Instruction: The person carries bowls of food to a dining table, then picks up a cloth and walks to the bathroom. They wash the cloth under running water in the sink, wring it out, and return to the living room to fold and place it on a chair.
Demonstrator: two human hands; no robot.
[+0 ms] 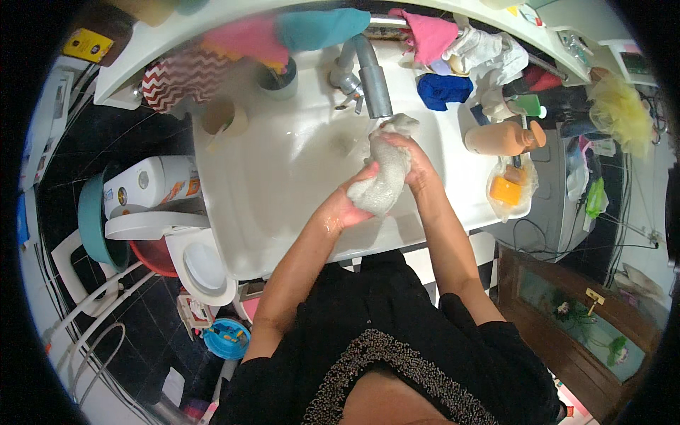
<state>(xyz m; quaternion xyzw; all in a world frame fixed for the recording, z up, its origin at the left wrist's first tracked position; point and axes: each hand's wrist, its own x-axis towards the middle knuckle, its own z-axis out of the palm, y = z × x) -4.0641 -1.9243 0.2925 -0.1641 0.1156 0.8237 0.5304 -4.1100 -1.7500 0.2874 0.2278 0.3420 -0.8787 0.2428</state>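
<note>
Left hand [348,207] and right hand [414,159]: fingers closed around grey cloth [382,177] | cloth over white sink [269,177], just under faucet [372,81] | washing seems midway: cloth wet, wringing not yet done.

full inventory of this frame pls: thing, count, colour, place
cloth: 1, pale grey, wet, gripped over the basin
sink: 1, white, centre
faucet: 1, grey metal, above the cloth
rags: several, pink, teal, blue, white, along the back ledge
bottle: 1, tan, sink's right rim
soap bag: 1, clear with orange bar, right rim
basins: teal and red, floor left
left hand: 1, on cloth's lower end
right hand: 1, on cloth's upper end
</note>
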